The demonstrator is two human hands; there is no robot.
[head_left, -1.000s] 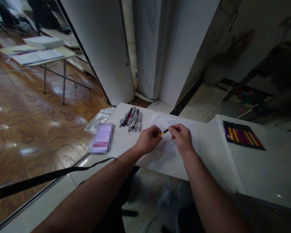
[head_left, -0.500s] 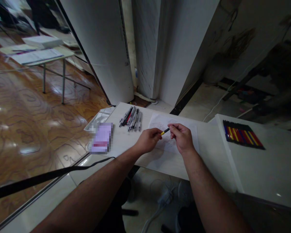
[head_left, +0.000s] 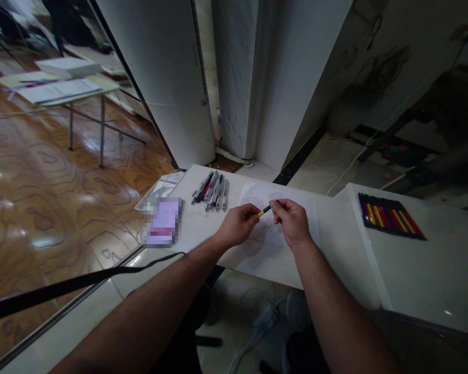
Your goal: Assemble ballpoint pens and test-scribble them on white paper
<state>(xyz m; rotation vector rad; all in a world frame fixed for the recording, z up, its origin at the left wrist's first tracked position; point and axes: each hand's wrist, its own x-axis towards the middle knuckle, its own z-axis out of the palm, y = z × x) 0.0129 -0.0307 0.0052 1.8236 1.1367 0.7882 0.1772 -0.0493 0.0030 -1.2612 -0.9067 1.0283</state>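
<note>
- Left hand [head_left: 237, 226] is pinched on the yellow end of the pen [head_left: 265, 209], and right hand [head_left: 292, 221] is pinched on its black end. Both grips are closed on it.
- Pen is held tilted, just over the sheet of paper [head_left: 273, 244], about mid-table. Can't tell if it touches the sheet.
- Sheet is thin, white and flat on the white table [head_left: 197, 223]. Its near edge sits close to the table's near edge.
- Table's near edge runs under both forearms.
- Bare table top lies left of the left hand, up to a blurred purple item [head_left: 164, 221] at the left edge.
- Bundle of pens [head_left: 212, 191] lies by the far edge, well apart from both hands: slim black and grey barrels, one red.
- On the right, a glossy second white surface [head_left: 413, 280] butts against the table. It carries a flat black tray of coloured pens [head_left: 390, 217], well apart from the right hand.
- Smooth white pillars [head_left: 167, 78] stand close behind the far edge.
- On the left is a glossy wood-grain floor [head_left: 42, 197], with a black strap [head_left: 81, 283] crossing low.
</note>
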